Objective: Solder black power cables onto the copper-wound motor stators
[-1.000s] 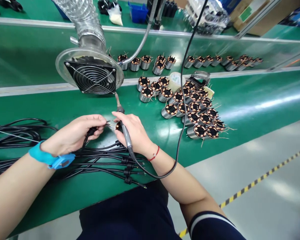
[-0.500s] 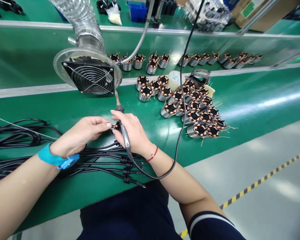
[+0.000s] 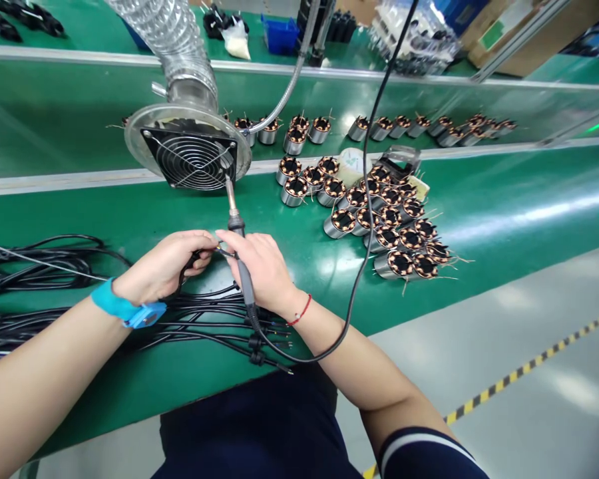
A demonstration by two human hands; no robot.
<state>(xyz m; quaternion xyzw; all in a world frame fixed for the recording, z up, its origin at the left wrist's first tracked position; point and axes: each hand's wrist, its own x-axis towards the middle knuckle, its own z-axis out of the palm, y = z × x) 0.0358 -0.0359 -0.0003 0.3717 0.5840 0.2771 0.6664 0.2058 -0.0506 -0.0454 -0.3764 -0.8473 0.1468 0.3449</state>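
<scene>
My left hand (image 3: 180, 259), wearing a blue wrist strap (image 3: 130, 309), is closed on a black cable (image 3: 192, 258) that runs down out of its fingers. Thin wire ends (image 3: 224, 250) stick out between the two hands. My right hand (image 3: 262, 269) has a soldering iron (image 3: 235, 223) lying across it, tip pointing away toward the fan. Its thumb and fingers also reach the wire ends, though the exact pinch is partly hidden. Below the hands lies a bundle of black cables (image 3: 194, 326) with stripped ends.
A fume fan (image 3: 199, 159) on a clear duct hangs just beyond the iron's tip. Several copper-wound stators (image 3: 339, 223) stand on the green bench (image 3: 479, 219) to the right, more behind them. The iron's cord (image 3: 352, 303) loops over my right forearm. Coiled cables (image 3: 34, 266) lie left.
The small dark, copper-coloured thing between my hands no longer shows; a black cable now shows in my left hand. The iron stands more upright, and the view has shifted slightly.
</scene>
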